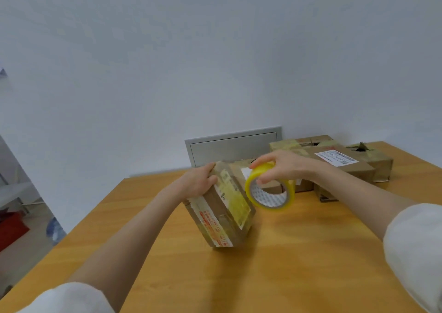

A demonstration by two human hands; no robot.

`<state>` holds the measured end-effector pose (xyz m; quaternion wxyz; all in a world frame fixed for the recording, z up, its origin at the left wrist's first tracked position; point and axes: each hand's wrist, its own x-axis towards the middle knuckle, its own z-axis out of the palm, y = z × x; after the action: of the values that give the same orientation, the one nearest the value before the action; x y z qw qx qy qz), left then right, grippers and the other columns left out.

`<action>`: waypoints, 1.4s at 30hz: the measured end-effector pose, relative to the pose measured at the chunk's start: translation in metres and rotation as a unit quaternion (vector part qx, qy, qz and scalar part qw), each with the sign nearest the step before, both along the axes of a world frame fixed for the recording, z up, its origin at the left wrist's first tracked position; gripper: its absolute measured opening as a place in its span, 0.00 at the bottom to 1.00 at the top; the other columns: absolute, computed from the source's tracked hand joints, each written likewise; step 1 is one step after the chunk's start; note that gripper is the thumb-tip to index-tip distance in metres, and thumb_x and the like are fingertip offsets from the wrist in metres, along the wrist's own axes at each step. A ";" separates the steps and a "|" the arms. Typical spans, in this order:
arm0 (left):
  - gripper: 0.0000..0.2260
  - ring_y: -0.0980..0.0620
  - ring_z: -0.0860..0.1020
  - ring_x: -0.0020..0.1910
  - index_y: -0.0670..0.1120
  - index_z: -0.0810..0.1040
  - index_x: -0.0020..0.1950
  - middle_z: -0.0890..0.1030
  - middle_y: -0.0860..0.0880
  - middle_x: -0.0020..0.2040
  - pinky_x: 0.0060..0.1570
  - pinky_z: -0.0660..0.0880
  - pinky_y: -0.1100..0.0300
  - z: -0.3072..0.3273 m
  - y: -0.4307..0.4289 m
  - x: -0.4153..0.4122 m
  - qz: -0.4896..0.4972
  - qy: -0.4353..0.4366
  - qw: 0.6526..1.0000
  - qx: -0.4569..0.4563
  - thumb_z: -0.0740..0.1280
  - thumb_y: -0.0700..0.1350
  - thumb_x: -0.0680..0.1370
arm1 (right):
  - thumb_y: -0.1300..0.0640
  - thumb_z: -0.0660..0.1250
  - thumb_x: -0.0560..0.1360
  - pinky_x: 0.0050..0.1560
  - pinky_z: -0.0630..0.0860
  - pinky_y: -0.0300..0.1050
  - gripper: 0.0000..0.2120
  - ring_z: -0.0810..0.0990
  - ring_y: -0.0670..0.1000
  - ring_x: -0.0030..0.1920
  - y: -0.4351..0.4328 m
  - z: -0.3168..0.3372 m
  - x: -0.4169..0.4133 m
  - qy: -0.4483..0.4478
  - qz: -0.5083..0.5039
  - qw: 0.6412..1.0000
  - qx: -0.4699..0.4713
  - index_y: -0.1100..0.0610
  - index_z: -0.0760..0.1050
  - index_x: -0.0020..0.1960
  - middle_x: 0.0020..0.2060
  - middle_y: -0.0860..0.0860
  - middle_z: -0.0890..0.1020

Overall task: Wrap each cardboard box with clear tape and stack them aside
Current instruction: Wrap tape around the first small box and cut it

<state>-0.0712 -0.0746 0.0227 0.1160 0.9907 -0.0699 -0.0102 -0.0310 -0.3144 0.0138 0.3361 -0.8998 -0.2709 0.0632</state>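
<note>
**Box tipped up, roll at its top edge: wrap in progress**

- The left hand [198, 181] grips the far upper end of the brown cardboard box with printed labels [222, 207]. The box is tilted and only its low near end touches the orange-brown wooden worktop [287, 253]. My read is that the tilt opens the underside so the roll can pass round.
- The right hand [284, 166] grasps the roll of yellowish clear tape [290, 194], with fingers over the outer band and the thumb in the core. The roll hangs off the worktop, just beside the box's upper right edge.
- I can't tell whether a strip already runs from the roll to the box.
- Other cardboard boxes [342, 166] sit grouped at the back right near the wall, one with a white shipping label. They are close behind the roll, so the far side of the loop looks tight.
- Whether those boxes are already wrapped is unclear from here.
- A grey panel [232, 145] is set into the wall behind the worktop and is not in the way.
- Room to move:
  - There is bare worktop in front of and to the right of the tilted box, enough to swing the roll under and back.
  - The worktop's left edge runs diagonally past the left forearm, and the box stands well in from it.
- Risk: the box pivots on its low end, so a tape pull could skid it unless the left hand's grip holds.
</note>
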 end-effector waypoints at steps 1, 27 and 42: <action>0.23 0.44 0.74 0.62 0.49 0.53 0.78 0.73 0.43 0.67 0.59 0.71 0.54 0.000 0.006 -0.001 0.006 0.006 1.000 -0.010 0.53 0.47 0.83 | 0.49 0.73 0.71 0.55 0.66 0.41 0.21 0.71 0.46 0.60 -0.002 -0.007 -0.002 0.017 0.003 1.000 0.022 0.42 0.75 0.63 0.58 0.41 0.74; 0.47 0.42 0.61 0.74 0.44 0.43 0.79 0.44 0.44 0.79 0.67 0.66 0.48 -0.004 0.010 -0.005 0.012 -0.014 0.979 0.201 0.60 0.69 0.73 | 0.49 0.76 0.68 0.52 0.74 0.43 0.26 0.75 0.49 0.56 0.037 -0.032 0.008 -0.005 -0.027 0.998 0.063 0.46 0.71 0.63 0.59 0.48 0.74; 0.15 0.46 0.76 0.59 0.42 0.77 0.64 0.80 0.45 0.60 0.55 0.71 0.57 -0.043 0.035 0.025 0.174 -0.092 0.950 -0.242 0.56 0.37 0.81 | 0.50 0.77 0.67 0.42 0.71 0.40 0.26 0.75 0.45 0.51 0.055 0.016 0.019 0.001 -0.068 0.995 0.067 0.50 0.72 0.62 0.56 0.47 0.73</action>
<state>-0.0464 -0.0396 -0.0207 0.3456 0.9263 0.0924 0.1184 -0.0118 -0.2594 0.0302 0.3991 -0.8916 -0.2126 0.0234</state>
